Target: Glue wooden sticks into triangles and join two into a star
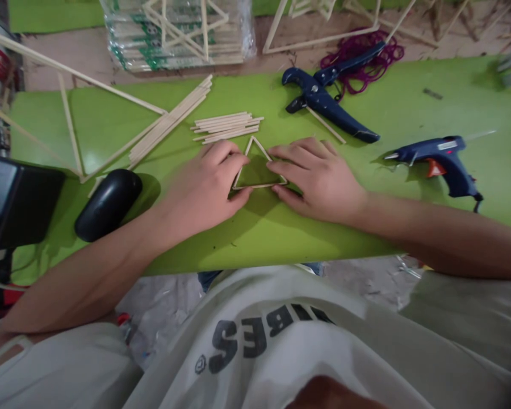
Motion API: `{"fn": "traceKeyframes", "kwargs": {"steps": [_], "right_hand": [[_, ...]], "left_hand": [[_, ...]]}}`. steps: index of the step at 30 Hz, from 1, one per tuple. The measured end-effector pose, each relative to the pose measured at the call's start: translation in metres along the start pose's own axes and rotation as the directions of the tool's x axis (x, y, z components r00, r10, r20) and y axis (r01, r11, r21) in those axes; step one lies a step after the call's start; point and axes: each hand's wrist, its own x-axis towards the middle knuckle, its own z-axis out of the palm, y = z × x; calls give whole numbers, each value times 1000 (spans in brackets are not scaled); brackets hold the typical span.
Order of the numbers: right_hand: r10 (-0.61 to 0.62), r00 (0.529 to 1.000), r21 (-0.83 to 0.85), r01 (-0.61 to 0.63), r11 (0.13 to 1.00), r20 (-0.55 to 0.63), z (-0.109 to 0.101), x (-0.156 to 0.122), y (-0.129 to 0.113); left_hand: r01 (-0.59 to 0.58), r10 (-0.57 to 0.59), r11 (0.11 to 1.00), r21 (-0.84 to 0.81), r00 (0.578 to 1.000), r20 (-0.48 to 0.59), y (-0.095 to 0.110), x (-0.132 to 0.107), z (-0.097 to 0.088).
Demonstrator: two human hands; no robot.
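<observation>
A small triangle of thin wooden sticks (262, 186) lies on the green table between my hands. My left hand (210, 180) grips its left side, thumb near the lower edge and fingers curled at the slanted stick. On the other side my right hand (317, 177) holds the right slanted stick and lower right corner between thumb and fingers. Just beyond the left hand is a pile of short wooden sticks (227, 126). Longer sticks (170, 122) lie in a bundle further left.
A blue glue gun (434, 156) lies at the right, and a blue cutter (323, 99) sits behind my right hand. Purple cord (357, 62) is at the back. At left are a black mouse-like object (109, 203), a dark device (23, 190) and a large stick frame (74, 136).
</observation>
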Motion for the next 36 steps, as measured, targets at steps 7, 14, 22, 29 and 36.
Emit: {"fn": "traceKeyframes", "kwargs": {"steps": [7,14,22,29,36], "right_hand": [[32,999,64,-34,997,26,1,1,-1],[20,1000,45,-21,999,19,1,1,-1],[7,1000,20,-7,1000,-6,3,1,0],[33,999,68,-33,997,-5,3,1,-1],[61,998,77,-59,995,-22,5,1,-4]], "left_hand": [[-16,16,1000,-14,1000,14,-1,2,-2],[-18,18,999,-34,1000,15,-3,5,-3],[-30,30,1000,1,999,15,-2,5,-3],[-17,17,1000,-5,1000,25,-1,5,-4],[-16,17,999,-40,1000,19,-6,4,2]]}}
